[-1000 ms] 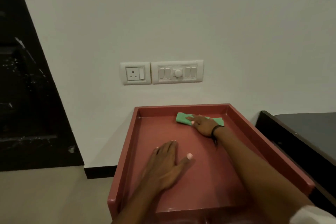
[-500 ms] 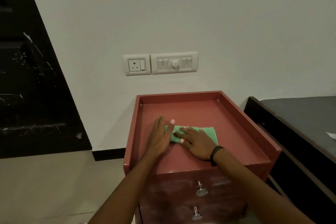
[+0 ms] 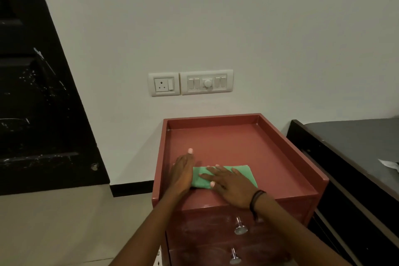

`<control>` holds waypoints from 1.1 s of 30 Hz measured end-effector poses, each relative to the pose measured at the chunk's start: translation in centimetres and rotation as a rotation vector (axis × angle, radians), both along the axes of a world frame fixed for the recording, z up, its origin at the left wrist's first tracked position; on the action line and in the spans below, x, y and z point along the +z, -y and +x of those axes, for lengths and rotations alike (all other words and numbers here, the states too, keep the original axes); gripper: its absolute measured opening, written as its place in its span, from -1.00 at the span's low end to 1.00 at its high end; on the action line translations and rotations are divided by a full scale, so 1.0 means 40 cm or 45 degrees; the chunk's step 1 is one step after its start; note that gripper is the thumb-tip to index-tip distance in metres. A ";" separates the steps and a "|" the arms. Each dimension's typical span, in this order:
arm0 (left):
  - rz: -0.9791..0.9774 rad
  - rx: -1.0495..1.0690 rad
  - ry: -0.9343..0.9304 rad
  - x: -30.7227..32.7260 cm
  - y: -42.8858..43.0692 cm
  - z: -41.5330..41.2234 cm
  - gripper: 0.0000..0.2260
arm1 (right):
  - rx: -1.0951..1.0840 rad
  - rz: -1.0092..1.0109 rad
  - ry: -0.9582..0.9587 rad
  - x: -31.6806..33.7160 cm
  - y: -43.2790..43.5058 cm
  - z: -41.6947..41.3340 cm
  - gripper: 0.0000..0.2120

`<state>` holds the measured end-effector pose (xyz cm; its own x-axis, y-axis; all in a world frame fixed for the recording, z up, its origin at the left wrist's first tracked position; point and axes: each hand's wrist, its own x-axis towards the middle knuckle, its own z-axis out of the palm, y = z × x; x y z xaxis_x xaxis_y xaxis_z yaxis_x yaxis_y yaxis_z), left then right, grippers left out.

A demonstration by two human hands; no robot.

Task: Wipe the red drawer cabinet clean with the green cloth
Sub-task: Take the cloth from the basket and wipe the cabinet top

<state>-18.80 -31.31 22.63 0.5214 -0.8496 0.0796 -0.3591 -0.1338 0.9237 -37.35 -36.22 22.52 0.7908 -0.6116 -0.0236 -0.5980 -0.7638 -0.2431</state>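
**A:** The red drawer cabinet point(image 3: 248, 142) is standing against a white wall, its recessed top ringed by a raised rim. Where is the cloth lying?

**B:** The green cloth point(image 3: 224, 176) is lying folded flat on the cabinet's top, toward the front left part, just inside the near edge.

**A:** And the hands?

**B:** The right hand point(image 3: 232, 185) is pressing down on the cloth, palm flat and fingers spread, gripping nothing. A dark band point(image 3: 255, 200) is circling that wrist. The left hand point(image 3: 182, 174) is resting on the cabinet top with its fingers straight and unclenched, its inner edge touching the cloth's left end and covering a little of it.

**A:** What is showing below the top?

**B:** Two metal drawer knobs point(image 3: 240, 228) are catching the light on the cabinet's front, one above the other.

**A:** And around it?

**B:** A socket plate point(image 3: 164, 84) and a switch panel point(image 3: 206, 81) are sitting side by side on the wall above the cabinet. A dark door point(image 3: 38, 103) is filling the left side, and a dark counter point(image 3: 356, 147) is running along the right, near the cabinet, with a pale scrap point(image 3: 389, 165) lying at its far edge, too cropped to identify.
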 end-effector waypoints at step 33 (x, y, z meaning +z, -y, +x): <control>0.242 0.056 0.874 0.133 -0.091 0.118 -0.56 | 0.188 -0.041 0.031 -0.003 -0.166 0.099 -0.56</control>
